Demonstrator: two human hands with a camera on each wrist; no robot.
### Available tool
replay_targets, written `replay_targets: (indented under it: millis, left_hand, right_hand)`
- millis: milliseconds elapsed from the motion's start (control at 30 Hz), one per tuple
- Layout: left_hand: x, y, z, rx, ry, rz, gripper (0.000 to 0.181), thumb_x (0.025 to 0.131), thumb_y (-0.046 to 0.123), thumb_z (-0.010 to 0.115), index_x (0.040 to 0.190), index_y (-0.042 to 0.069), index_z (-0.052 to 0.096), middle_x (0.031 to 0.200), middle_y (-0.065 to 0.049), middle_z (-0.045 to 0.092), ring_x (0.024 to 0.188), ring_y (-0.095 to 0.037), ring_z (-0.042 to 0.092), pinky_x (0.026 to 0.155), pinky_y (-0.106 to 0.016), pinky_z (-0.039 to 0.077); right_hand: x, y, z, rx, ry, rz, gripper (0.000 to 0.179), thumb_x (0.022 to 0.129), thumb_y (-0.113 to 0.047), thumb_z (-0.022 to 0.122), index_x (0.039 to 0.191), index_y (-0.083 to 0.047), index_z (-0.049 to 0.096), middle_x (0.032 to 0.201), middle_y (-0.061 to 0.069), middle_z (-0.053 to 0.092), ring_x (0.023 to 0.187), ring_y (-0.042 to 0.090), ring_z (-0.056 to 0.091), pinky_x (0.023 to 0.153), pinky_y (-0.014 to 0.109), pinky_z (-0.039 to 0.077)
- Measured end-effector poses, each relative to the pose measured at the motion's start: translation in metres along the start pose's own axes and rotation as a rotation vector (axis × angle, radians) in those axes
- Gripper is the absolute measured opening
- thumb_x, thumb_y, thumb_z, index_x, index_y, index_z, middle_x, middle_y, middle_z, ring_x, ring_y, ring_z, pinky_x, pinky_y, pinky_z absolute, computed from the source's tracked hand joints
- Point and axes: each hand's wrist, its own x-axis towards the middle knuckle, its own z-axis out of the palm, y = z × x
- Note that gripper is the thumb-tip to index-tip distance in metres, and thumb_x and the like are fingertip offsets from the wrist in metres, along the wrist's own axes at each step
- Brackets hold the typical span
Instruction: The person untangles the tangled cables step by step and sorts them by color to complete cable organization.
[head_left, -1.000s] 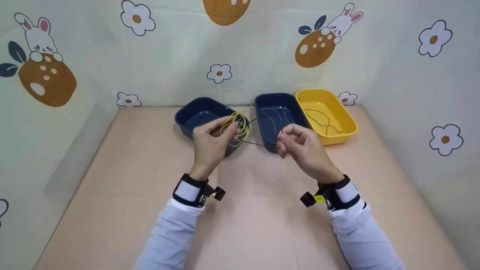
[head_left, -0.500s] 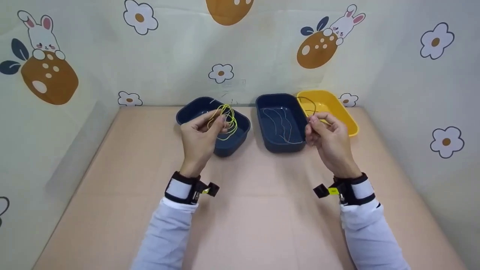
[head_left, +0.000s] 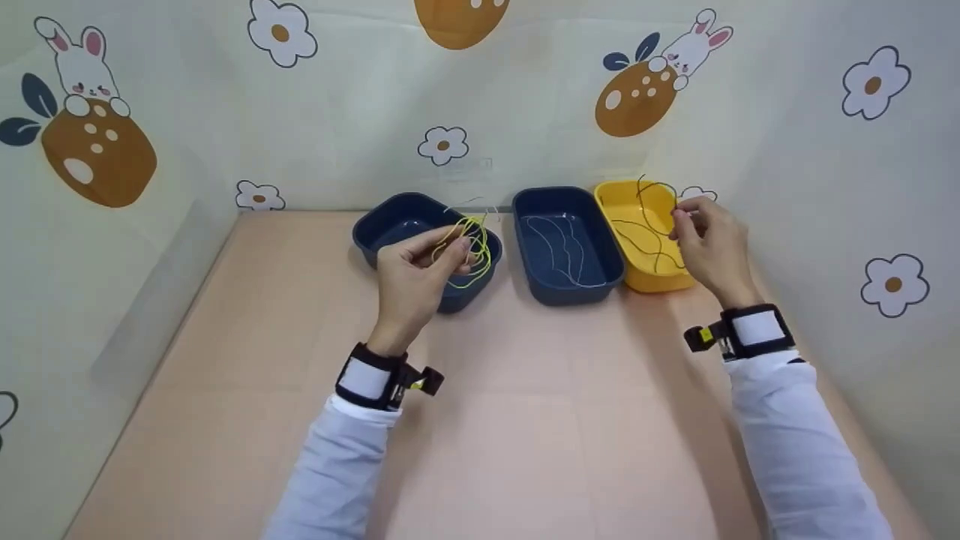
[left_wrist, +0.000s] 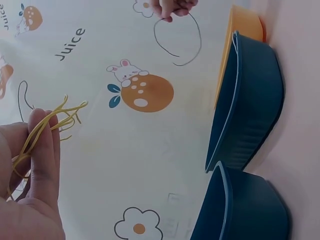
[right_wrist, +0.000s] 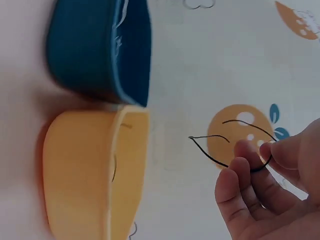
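My left hand (head_left: 411,289) pinches a loose bundle of yellow string (head_left: 482,244) between thumb and fingers, above the left blue bin (head_left: 375,225). A few thin dark and pale ends stick out of that bundle. Over the yellow bin (head_left: 660,283), my right hand (head_left: 716,247) pinches a single black string (right_wrist: 207,156) with thumb and fingertips; its ends hang free. In the yellow bin lies another dark string (head_left: 637,225). Several thin whitish strings (head_left: 564,251) lie in the middle blue bin (head_left: 574,295).
The three bins stand along the back of the pink-covered table (head_left: 495,435). The middle blue bin and the yellow one stand side by side; a gap separates them from the left blue bin. A patterned wall (head_left: 525,90) rises right behind.
My right hand has drawn the black string out of the yellow bundle and carried it right, over the yellow bin. My left hand, still holding the bundle, has shifted only slightly.
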Motion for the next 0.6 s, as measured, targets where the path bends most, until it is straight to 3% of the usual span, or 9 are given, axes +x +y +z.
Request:
replay_targets:
  millis: [100,200,267,333,467,600]
  left_hand:
    - [-0.001,-0.001,0.001,-0.004,-0.012,-0.001,0.026,0.102,-0.005,0.079,0.128,-0.009,0.080,0.110,-0.030,0.083,0.086,-0.012,0.084,0.079,-0.028,0.072]
    - [-0.002,-0.001,0.003,-0.004,-0.020,-0.001,0.026,0.102,-0.006,0.079,0.127,-0.010,0.079,0.110,-0.033,0.083,0.086,-0.013,0.084,0.079,-0.028,0.072]
    - [-0.002,-0.002,0.003,-0.005,-0.025,-0.003,0.026,0.102,-0.006,0.078,0.127,-0.011,0.079,0.112,-0.032,0.083,0.086,-0.012,0.084,0.078,-0.028,0.072]
    - [-0.003,-0.002,0.004,-0.003,-0.030,-0.001,0.026,0.102,-0.006,0.079,0.127,-0.010,0.079,0.113,-0.029,0.084,0.085,-0.012,0.084,0.078,-0.028,0.072]
    - [-0.002,-0.003,0.005,0.008,-0.040,0.004,0.026,0.102,-0.005,0.079,0.128,-0.010,0.079,0.116,-0.027,0.084,0.084,-0.011,0.084,0.078,-0.028,0.072]
    - [-0.002,-0.003,0.006,0.015,-0.056,0.002,0.026,0.101,-0.006,0.079,0.127,-0.010,0.080,0.116,-0.027,0.084,0.083,-0.011,0.084,0.078,-0.028,0.072]
  right_hand:
    - [0.006,0.013,0.007,-0.120,-0.007,-0.060,0.019,0.114,-0.009,0.064,0.114,0.005,0.077,0.090,0.025,0.080,0.070,0.018,0.064,0.063,0.019,0.042]
    - [0.008,0.025,0.016,-0.169,-0.013,-0.071,0.018,0.111,-0.002,0.064,0.109,0.011,0.076,0.094,0.033,0.077,0.084,0.041,0.067,0.078,0.039,0.050]
    - [0.009,0.031,0.021,-0.196,-0.023,-0.047,0.019,0.111,0.000,0.062,0.108,0.013,0.076,0.100,0.036,0.076,0.098,0.050,0.065,0.089,0.053,0.049]
    - [0.008,0.036,0.025,-0.231,-0.038,-0.002,0.021,0.111,-0.001,0.061,0.110,0.014,0.075,0.105,0.038,0.072,0.108,0.052,0.060,0.097,0.061,0.046]
    - [0.007,0.041,0.029,-0.311,-0.093,0.083,0.023,0.113,-0.002,0.059,0.118,0.014,0.076,0.112,0.033,0.063,0.111,0.048,0.054,0.096,0.061,0.047]
    - [0.009,0.043,0.031,-0.335,-0.192,0.121,0.026,0.113,-0.003,0.061,0.124,0.013,0.078,0.119,0.035,0.068,0.113,0.049,0.059,0.099,0.063,0.052]
